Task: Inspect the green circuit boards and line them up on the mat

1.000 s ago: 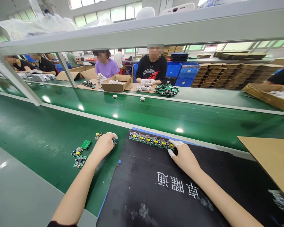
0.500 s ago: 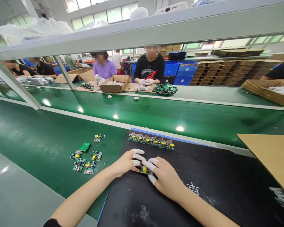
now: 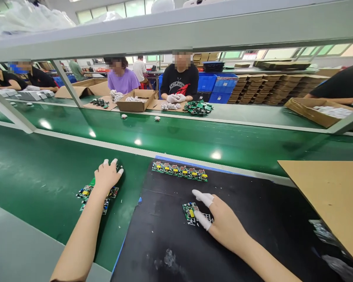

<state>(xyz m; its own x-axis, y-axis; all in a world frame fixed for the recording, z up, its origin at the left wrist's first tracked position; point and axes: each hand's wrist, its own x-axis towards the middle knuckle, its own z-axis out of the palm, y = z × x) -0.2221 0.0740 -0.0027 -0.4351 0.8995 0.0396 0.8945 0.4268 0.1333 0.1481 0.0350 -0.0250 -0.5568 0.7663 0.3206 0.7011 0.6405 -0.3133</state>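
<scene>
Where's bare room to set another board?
Black flat mat: left of the lone green-and-yellow circuit board, and between the right hand and the tan cardboard sheet. Smooth green bench: left of the scattered boards. Crowded: the mat's far edge along its six-board row, and around the left hand.

Black mat (image 3: 161, 235) open at near left; gap between far circuit-board row (image 3: 179, 171) and single board (image 3: 188, 210). Cardboard sheet (image 3: 326, 196) blocks right; shelf beam (image 3: 176, 35) crosses far side overhead.

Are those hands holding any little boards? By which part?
The right hand is open, gripping nothing: its thumb overlaps the right edge of a circuit board. Whether the left hand grips the board under its fingers can't be told.
</scene>
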